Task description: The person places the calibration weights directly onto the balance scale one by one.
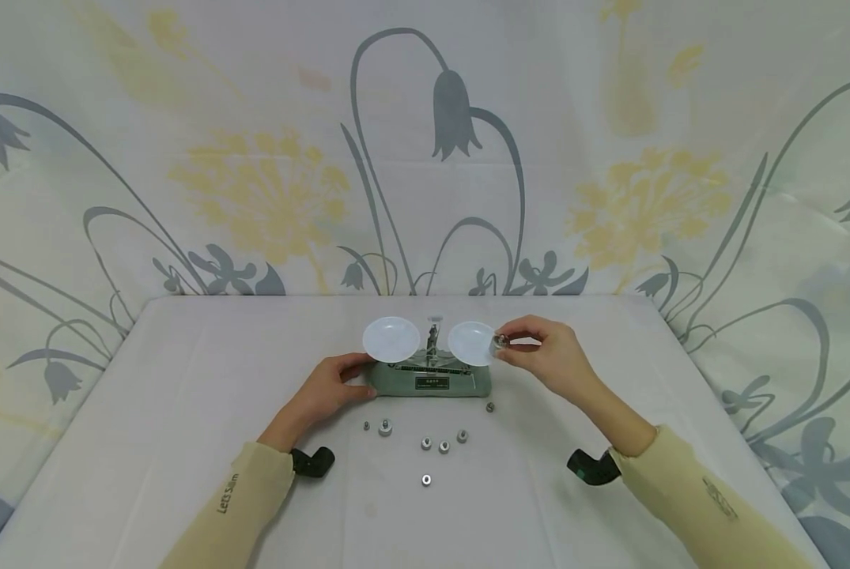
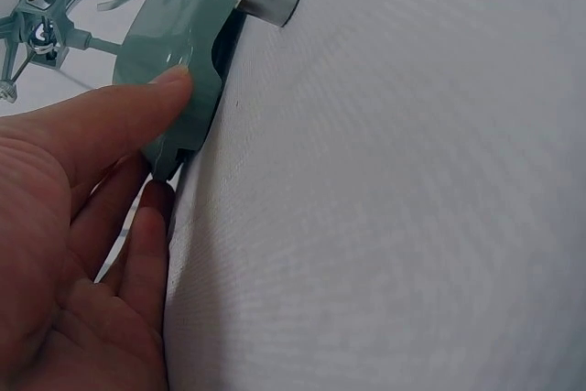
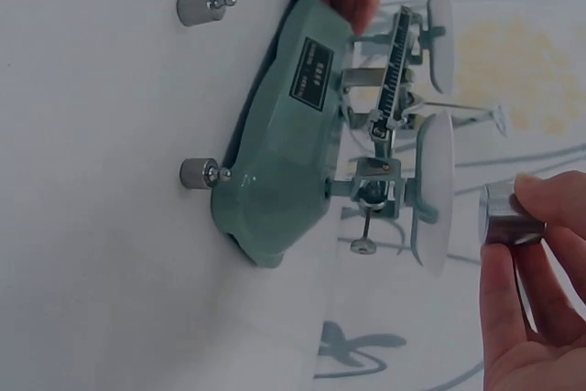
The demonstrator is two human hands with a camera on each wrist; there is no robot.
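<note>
One weight (image 3: 500,214) sits pinched in the right grip (image 1: 551,354); left grip (image 1: 330,387) clasps the scale base (image 1: 460,386)

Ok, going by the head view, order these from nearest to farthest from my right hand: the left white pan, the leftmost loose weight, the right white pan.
From the right hand:
1. Right white pan, just left of the hand.
2. Left white pan, at the balance's other side.
3. Leftmost loose weight, left and in front.
</note>
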